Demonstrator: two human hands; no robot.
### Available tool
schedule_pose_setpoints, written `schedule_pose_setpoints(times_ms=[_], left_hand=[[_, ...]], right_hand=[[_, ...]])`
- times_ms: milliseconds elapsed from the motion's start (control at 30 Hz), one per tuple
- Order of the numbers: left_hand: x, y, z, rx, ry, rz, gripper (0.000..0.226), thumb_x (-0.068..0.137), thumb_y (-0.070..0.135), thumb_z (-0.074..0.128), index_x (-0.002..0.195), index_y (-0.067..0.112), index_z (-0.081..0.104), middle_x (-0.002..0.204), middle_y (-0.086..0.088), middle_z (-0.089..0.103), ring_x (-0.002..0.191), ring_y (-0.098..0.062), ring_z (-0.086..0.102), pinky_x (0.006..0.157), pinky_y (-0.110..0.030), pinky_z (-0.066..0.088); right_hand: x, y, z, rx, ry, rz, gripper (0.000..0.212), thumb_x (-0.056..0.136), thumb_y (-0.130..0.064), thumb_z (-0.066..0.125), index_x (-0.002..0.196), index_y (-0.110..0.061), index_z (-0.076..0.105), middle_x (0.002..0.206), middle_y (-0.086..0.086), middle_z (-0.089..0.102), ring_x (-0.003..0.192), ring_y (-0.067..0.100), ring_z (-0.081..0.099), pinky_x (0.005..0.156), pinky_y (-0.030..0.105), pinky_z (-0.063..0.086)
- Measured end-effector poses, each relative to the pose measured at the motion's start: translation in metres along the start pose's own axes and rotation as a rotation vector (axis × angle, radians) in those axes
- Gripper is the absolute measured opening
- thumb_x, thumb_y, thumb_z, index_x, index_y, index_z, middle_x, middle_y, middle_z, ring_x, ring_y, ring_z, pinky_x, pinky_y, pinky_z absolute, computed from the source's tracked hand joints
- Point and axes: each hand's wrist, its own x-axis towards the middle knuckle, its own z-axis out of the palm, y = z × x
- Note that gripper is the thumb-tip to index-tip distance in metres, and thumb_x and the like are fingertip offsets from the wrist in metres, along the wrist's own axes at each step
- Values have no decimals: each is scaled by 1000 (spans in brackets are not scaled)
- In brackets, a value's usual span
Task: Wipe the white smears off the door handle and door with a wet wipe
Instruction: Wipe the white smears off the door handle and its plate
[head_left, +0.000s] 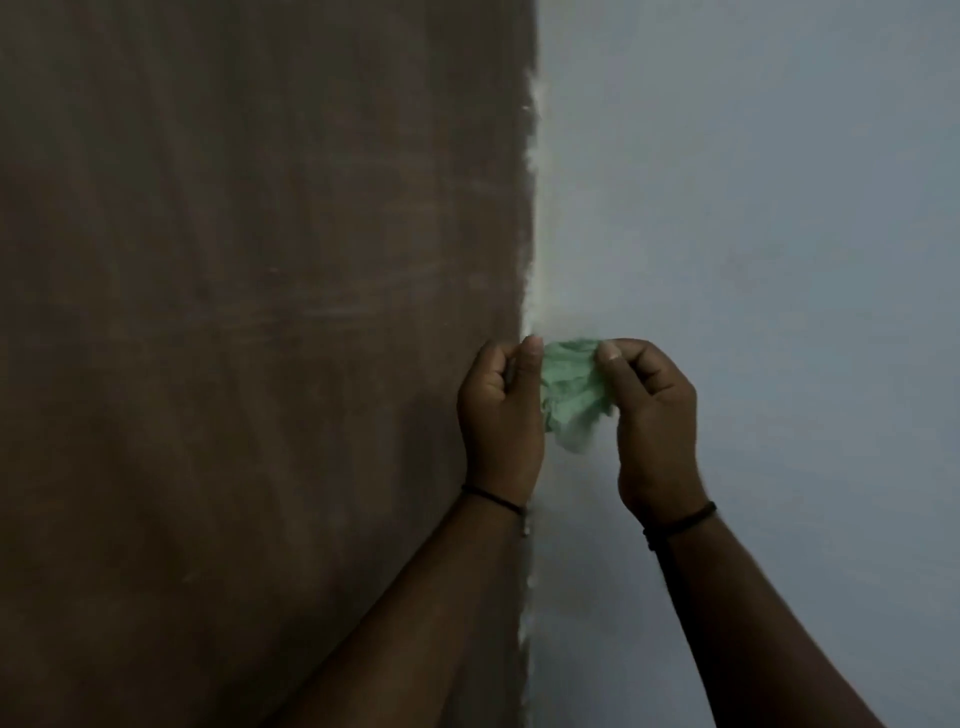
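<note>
Both hands pinch the green wipe (571, 395) between them — left hand (498, 415) over the door (260, 338) edge, right hand (654, 421) over the wall (779, 260). Faint smears (332, 317) lie up-left, nearest the left; no handle shows.

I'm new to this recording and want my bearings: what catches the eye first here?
A crumpled green wet wipe stands out at centre, pinched between the left hand and the right hand. Behind them, the dark brown door fills the left half and meets a pale blue-grey wall on the right. Ragged white smears run down the seam between them.
</note>
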Motion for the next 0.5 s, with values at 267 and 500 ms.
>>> schedule_pose_setpoints(times_ms=[267,500], left_hand=[[1,54,-97,123,166,174,32,85,47,62,83,15,58,75,3,62,68,-8,59,60,-29,52],[-17,97,-157,174,271,277,10,94,15,62,87,21,61,83,6,66,78,-6,64,69,-25,54]], right_hand=[[-30,-27,115,84,-96,-115,13,99,-22,58,91,-21,68,76,-12,71,67,2,64,58,16,49],[-77,-62,165,213,-228,-18,8,94,-17,65,94,-21,72,86,-2,75,79,12,70,68,28,55]])
